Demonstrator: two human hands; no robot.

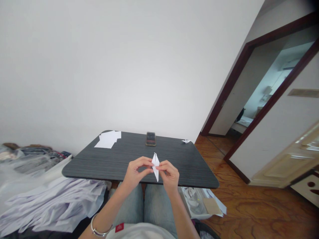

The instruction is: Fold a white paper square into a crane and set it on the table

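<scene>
A narrow, diamond-shaped piece of folded white paper (pixel 156 161) is held upright over the near part of the dark table (pixel 124 162). My left hand (pixel 137 171) pinches its left side between thumb and fingers. From the right, my right hand (pixel 168 173) grips the opposite side, with its fingers closed on the paper. The lower point of the paper hangs free between the hands, and a slit shows at its upper point.
Loose white sheets (pixel 108 139) lie at the table's back left. A phone (pixel 151 138) stands at the back middle, and another folded white paper piece (pixel 185 141) rests at the back right. Piled clothes (pixel 54 202) are at left; an open box (pixel 195 202) sits below right.
</scene>
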